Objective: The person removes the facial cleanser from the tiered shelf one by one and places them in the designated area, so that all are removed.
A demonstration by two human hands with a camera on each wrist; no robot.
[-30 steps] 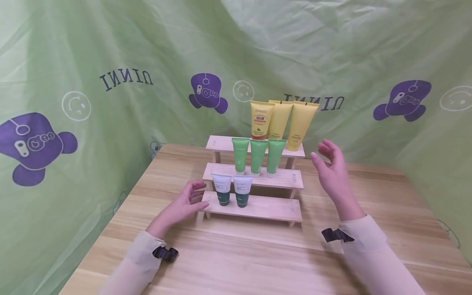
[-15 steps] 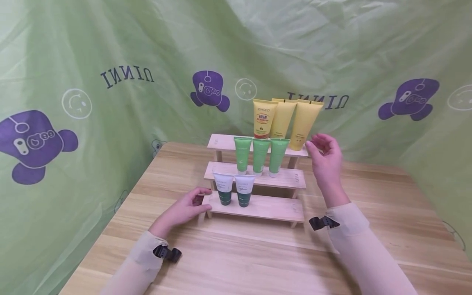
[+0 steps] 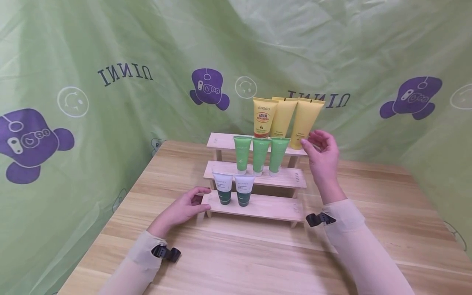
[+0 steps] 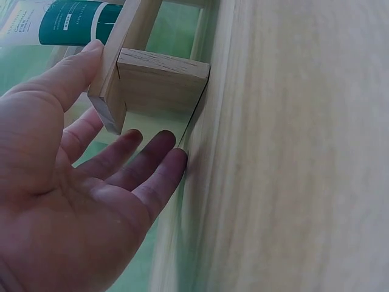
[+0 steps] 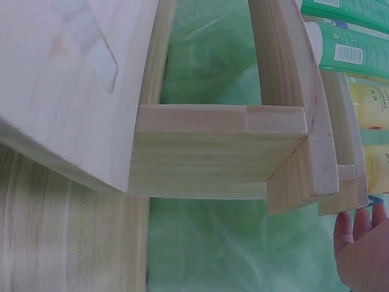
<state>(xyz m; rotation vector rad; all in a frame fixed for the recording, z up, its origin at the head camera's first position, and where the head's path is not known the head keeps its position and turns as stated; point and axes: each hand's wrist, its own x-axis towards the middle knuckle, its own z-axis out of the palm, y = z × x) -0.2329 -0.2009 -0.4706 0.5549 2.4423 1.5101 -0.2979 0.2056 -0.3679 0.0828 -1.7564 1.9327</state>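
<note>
A three-tier wooden stand [image 3: 274,209] holds upright squeeze tubes. Two white-and-green tubes, including one white-and-green tube [image 3: 244,190], stand on the bottom tier. Three green tubes, among them the green tube [image 3: 278,155], occupy the middle tier. Yellow tubes, including the right yellow tube [image 3: 307,119], line the top. My left hand [image 3: 184,208] touches the bottom tier's left end with its thumb; the other fingers extend loosely beside it. My right hand [image 3: 324,159] is at the top tier's right end, thumb tip beside the right yellow tube's base. Contact there is unclear.
The stand rests on a wood-grain table [image 3: 239,262]. Behind and beside it hangs a green curtain [image 3: 147,37] with purple figures. A black wrist camera [image 3: 320,219] is strapped to each sleeve.
My right hand has moved left and slightly up to the top tier's right end. My left hand has come closer to the bottom tier and now touches it. The tubes stay in place.
</note>
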